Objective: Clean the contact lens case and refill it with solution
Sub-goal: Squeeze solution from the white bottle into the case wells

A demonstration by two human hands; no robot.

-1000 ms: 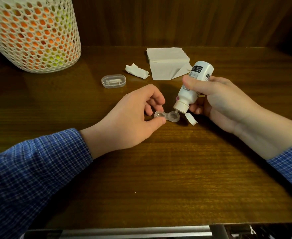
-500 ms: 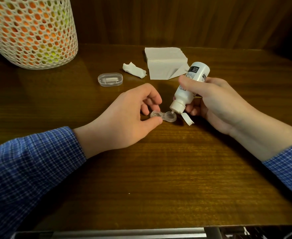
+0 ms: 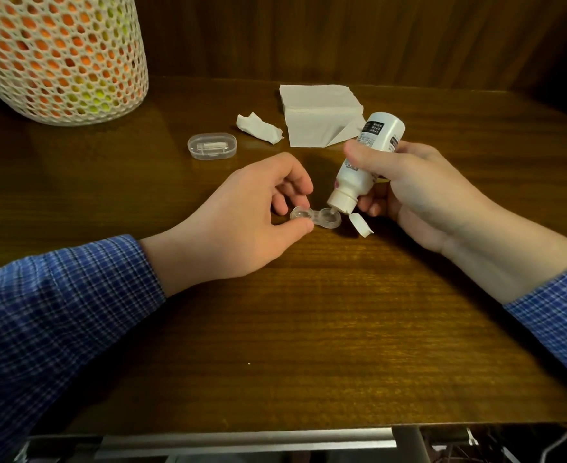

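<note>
Your left hand (image 3: 242,215) has its thumb and fingers (image 3: 304,225) pinched on the left well of the clear contact lens case (image 3: 315,219), which lies flat on the tabletop (image 3: 309,329) just above the middle of the frame. Your right hand (image 3: 419,192) has its fingers wrapped tight round the white solution bottle (image 3: 362,162), tipped nozzle-down to the lower left, the tip right at the case's right well. The bottle's flip cap (image 3: 360,224) hangs open just right of the case, near the wood. There is black and white print on the bottle's label, up by its base, but it's too small and tilted to read; no brand can be made out.

Further out: a small clear oval box (image 3: 212,146) sits to the upper left of your left hand, something pale inside. Beside it, a crumpled scrap of tissue (image 3: 258,127), then a folded stack of white napkins (image 3: 320,113), one corner turned up behind the bottle. In the upper left corner stands a white mesh basket (image 3: 58,58), with orange and yellow-green showing through its holes. Blue checked sleeves (image 3: 58,312) cover both your forearms.
</note>
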